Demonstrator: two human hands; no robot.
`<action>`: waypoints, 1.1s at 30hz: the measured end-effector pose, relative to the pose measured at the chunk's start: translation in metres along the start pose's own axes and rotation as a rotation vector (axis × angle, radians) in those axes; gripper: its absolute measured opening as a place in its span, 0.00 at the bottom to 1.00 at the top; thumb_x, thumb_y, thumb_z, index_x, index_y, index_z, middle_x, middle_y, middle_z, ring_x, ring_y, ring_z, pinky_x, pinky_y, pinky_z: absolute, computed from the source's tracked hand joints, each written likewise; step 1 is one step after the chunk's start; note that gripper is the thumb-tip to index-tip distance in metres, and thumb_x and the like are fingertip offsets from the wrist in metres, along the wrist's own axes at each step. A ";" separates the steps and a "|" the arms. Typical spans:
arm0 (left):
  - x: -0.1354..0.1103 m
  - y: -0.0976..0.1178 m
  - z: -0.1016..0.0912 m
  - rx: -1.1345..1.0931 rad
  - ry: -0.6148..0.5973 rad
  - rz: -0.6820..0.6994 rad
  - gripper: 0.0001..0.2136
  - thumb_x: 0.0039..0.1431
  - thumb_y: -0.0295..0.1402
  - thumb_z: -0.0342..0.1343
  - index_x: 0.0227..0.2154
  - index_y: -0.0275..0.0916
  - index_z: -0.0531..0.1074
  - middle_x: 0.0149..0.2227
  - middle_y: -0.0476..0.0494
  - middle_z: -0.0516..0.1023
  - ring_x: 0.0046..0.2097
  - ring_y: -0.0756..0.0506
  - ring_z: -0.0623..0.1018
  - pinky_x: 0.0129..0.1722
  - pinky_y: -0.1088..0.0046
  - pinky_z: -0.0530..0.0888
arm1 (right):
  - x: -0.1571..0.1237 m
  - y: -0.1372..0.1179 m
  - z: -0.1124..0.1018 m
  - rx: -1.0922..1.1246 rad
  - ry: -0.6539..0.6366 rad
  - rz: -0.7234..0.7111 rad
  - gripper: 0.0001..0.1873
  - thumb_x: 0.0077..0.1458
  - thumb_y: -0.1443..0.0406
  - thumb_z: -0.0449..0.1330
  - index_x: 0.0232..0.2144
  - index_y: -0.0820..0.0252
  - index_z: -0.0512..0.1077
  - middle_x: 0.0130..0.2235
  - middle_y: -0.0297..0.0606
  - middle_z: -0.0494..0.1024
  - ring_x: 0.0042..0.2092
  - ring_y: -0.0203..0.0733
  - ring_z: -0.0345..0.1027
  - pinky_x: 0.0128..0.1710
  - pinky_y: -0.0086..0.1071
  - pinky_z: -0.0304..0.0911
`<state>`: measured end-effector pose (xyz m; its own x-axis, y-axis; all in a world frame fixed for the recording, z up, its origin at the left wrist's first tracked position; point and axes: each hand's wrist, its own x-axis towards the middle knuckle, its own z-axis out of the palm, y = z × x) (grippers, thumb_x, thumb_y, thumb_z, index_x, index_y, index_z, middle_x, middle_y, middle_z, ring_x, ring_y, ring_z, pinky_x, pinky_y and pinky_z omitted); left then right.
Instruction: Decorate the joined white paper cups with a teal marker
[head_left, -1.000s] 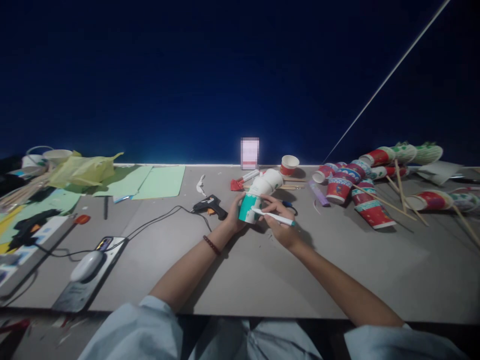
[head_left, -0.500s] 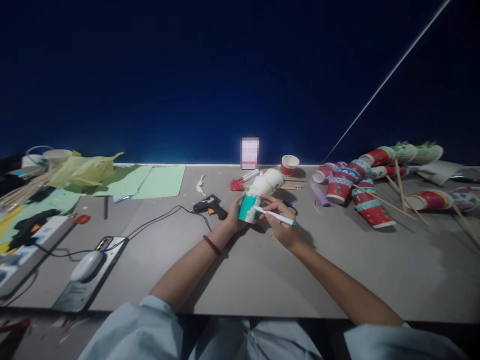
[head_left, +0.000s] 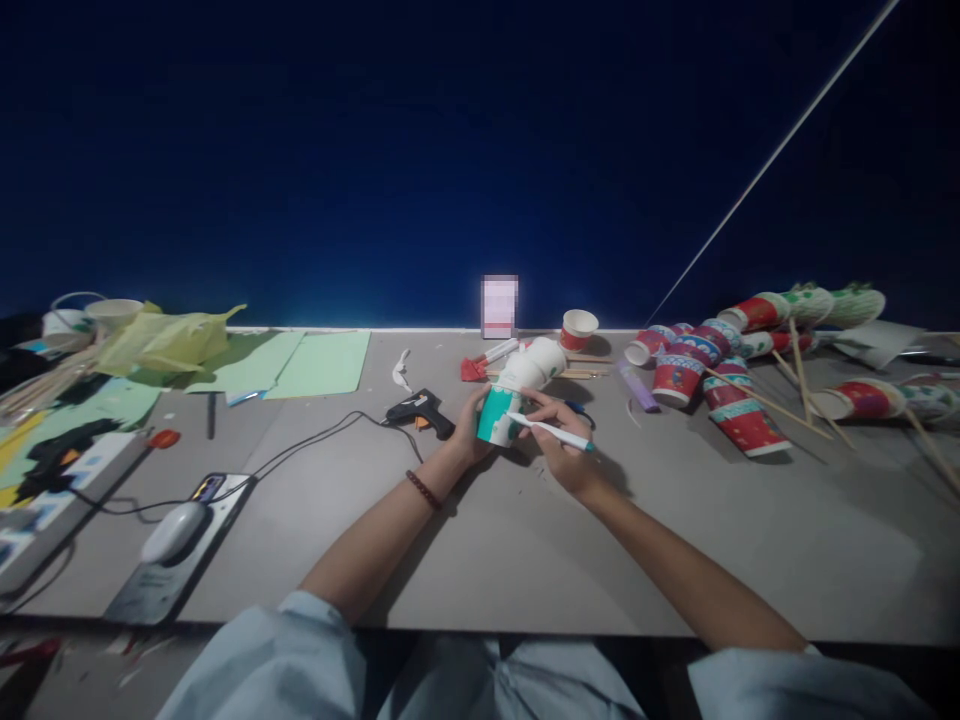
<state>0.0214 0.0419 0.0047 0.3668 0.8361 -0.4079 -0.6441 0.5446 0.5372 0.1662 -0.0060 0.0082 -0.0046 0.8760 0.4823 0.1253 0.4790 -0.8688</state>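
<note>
A chain of white paper cups (head_left: 536, 365) slants over the middle of the table, its near cup coloured partly teal. My left hand (head_left: 471, 425) is closed around the left side of that near cup. In my right hand (head_left: 566, 455) is a white marker (head_left: 559, 434) with a teal end, gripped like a pen. The marker's tip touches or nearly touches the cup beside the teal patch. A black glue gun (head_left: 420, 411) lies left of my left hand. Behind the cups are a red crumpled piece (head_left: 473, 369) and wooden sticks (head_left: 589, 374).
Red patterned cup chains (head_left: 697, 350) with sticks lie at the right. A phone (head_left: 180, 555) carrying a white case and a power strip (head_left: 67, 510) occupy the left. Green paper (head_left: 322, 362), a yellow bag (head_left: 169, 338), a lit screen (head_left: 499, 305) and a red-white cup (head_left: 579, 329) sit farther back.
The marker's tip has shifted very slightly on the cup with my right hand. My left hand and the other things look the same.
</note>
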 end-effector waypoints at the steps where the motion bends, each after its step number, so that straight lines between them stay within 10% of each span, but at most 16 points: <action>1: 0.000 0.000 0.000 0.006 0.001 -0.004 0.15 0.59 0.41 0.52 0.29 0.34 0.75 0.23 0.43 0.76 0.22 0.47 0.74 0.24 0.71 0.70 | 0.000 0.000 0.000 0.000 0.005 0.005 0.06 0.56 0.60 0.59 0.30 0.55 0.72 0.48 0.46 0.80 0.44 0.50 0.77 0.47 0.47 0.71; 13: 0.004 -0.001 -0.003 -0.037 -0.027 0.029 0.13 0.56 0.41 0.54 0.31 0.33 0.75 0.26 0.41 0.78 0.26 0.45 0.77 0.27 0.71 0.72 | -0.001 0.002 0.000 -0.046 -0.054 -0.045 0.05 0.54 0.64 0.59 0.26 0.56 0.72 0.50 0.47 0.79 0.58 0.53 0.68 0.54 0.47 0.65; 21: 0.002 0.000 -0.002 -0.033 -0.030 -0.007 0.13 0.55 0.41 0.57 0.29 0.33 0.74 0.24 0.41 0.78 0.23 0.46 0.76 0.24 0.72 0.71 | -0.002 0.000 0.001 -0.015 0.013 0.019 0.06 0.56 0.60 0.58 0.30 0.55 0.72 0.52 0.47 0.78 0.41 0.47 0.78 0.42 0.43 0.73; 33: 0.002 -0.001 -0.002 -0.031 -0.031 0.029 0.13 0.56 0.41 0.56 0.29 0.33 0.75 0.26 0.41 0.79 0.25 0.46 0.77 0.26 0.72 0.72 | -0.002 0.006 0.001 0.004 -0.010 -0.028 0.05 0.56 0.63 0.58 0.29 0.55 0.73 0.49 0.45 0.79 0.57 0.52 0.70 0.52 0.46 0.68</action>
<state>0.0210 0.0430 0.0016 0.3675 0.8536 -0.3693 -0.6748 0.5180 0.5256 0.1661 -0.0049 0.0024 -0.0179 0.8628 0.5053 0.1211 0.5035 -0.8555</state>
